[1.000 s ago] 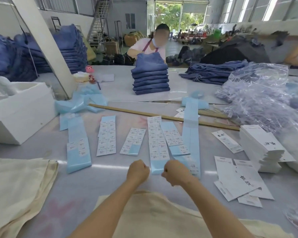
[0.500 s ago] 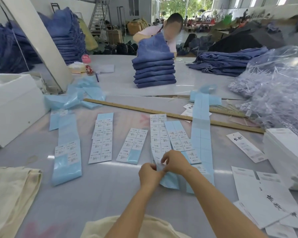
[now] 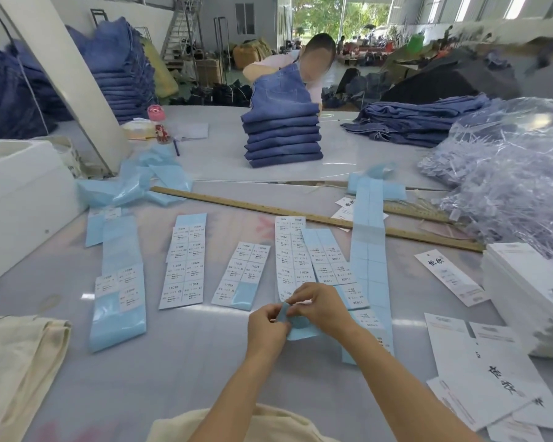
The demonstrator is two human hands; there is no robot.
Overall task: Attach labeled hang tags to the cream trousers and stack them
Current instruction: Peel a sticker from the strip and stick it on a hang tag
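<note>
Both hands met over the near end of a long pale-blue backing strip of white printed size labels (image 3: 289,260) lying on the grey worktop (image 3: 179,362). The left hand (image 3: 267,327) pinched the strip's curled blue end between thumb and fingers, while the right hand (image 3: 321,306) pinched at the same spot with its fingertips. Folded cream trousers (image 3: 16,362) lay at the near left edge, another cream pair (image 3: 268,424) just below the forearms. White printed card hang tags (image 3: 486,381) lay to the right
</note>
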